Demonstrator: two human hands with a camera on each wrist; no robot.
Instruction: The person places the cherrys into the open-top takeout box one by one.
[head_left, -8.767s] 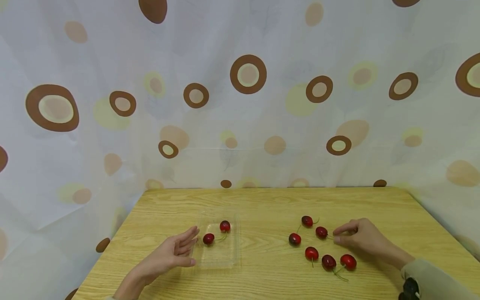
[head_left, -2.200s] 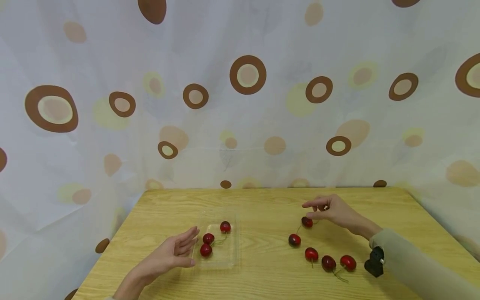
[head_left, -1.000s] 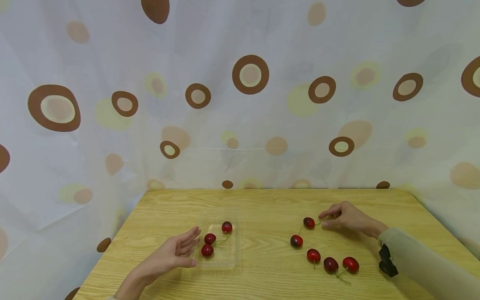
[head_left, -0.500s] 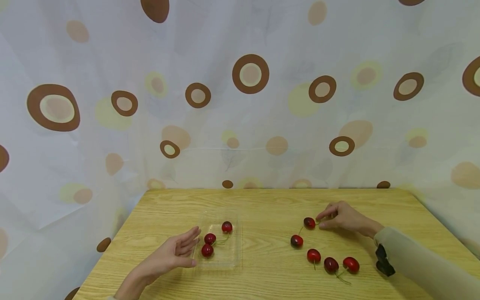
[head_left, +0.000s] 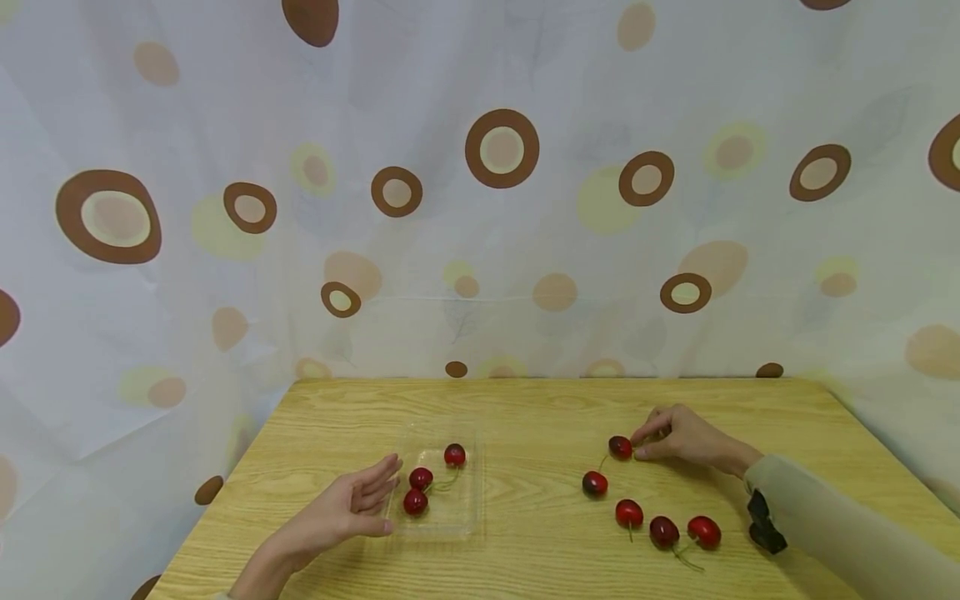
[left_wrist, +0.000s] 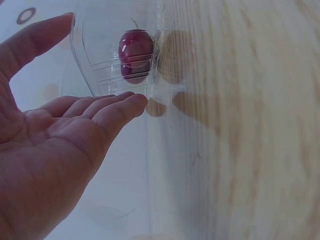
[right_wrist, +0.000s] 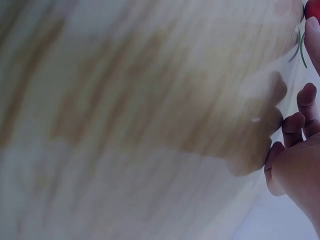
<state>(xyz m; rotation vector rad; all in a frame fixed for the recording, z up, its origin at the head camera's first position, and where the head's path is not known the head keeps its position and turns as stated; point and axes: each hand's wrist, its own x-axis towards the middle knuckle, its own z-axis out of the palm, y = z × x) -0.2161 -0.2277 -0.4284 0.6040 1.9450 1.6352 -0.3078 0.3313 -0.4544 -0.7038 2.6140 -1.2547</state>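
Note:
My left hand is at the left side of a clear plastic box, fingers nearly straight. In the left wrist view its thumb and fingertips are right at the wall of the box. Inside lie three dark red cherries with stems, among them a cherry at the back. On the right, my right hand pinches at the stem side of the rearmost cherry with thumb and forefinger. In the right wrist view, the thumb overlaps the edge of this cherry and a green stem hangs free; the forefinger is out of frame.
Several more cherries lie loose in front of my right hand, including a cherry to the left and a cherry nearer me. Beneath everything is a wood-grain table. A patterned curtain stands behind it.
Since the oldest frame, one cherry from the right group has come into the box. Lately my right hand has edged left, up against the rearmost cherry. The left hand has stayed still.

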